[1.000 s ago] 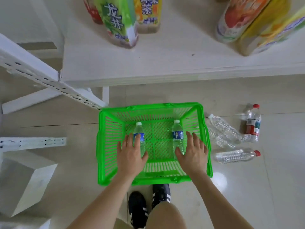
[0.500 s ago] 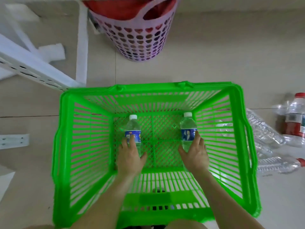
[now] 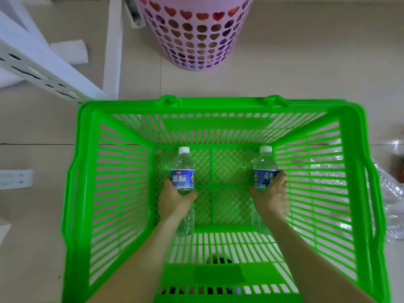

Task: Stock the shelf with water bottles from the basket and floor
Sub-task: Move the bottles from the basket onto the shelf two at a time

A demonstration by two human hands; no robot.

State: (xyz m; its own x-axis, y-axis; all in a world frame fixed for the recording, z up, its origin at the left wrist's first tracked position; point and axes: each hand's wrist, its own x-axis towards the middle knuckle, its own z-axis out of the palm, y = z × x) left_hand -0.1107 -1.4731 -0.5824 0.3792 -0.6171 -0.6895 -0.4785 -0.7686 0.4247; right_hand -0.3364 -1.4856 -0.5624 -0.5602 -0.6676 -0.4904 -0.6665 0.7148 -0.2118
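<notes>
Green basket [image 3: 113, 193], bottle [image 3: 183, 171] per hand

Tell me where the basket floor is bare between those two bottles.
The green basket has bare mesh down its middle, between the left bottle in the left hand and the right bottle in the right hand. Both side walls are crowded by hands. Outside right, clear bottles clutter the floor.

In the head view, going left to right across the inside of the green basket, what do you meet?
Left wall of the green plastic basket → left hand gripping the left blue-labelled clear water bottle → bare lattice floor → right blue-labelled clear water bottle gripped by the right hand → right wall.
</notes>
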